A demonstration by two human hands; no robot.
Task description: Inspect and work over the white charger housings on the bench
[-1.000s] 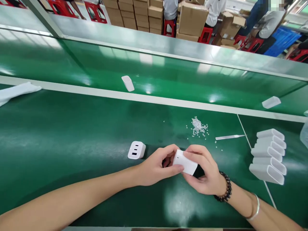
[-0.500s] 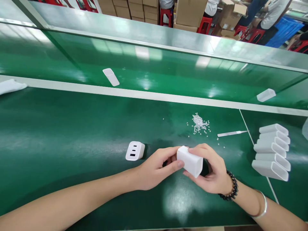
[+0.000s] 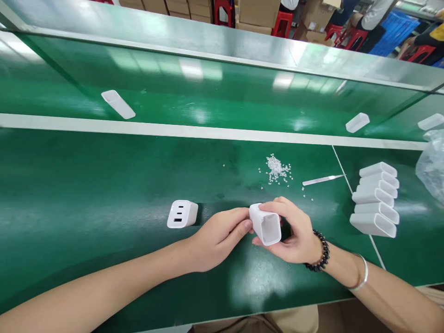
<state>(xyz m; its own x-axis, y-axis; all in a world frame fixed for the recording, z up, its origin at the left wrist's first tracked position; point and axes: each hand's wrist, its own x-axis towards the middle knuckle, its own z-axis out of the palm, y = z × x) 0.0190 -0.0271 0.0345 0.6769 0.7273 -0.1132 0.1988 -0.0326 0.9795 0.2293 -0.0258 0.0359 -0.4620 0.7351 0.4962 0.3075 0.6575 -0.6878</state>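
Head view: right hand (image 3: 300,237) gripped white shell (image 3: 258,222), lower centre; left hand (image 3: 217,239) touched its left end, grasp unclear.

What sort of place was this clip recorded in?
Probably a factory assembly floor, though no sign confirms it. A long green worktop bears a row of matching white casings; beyond it are large cardboard boxes and people sitting on red stools.
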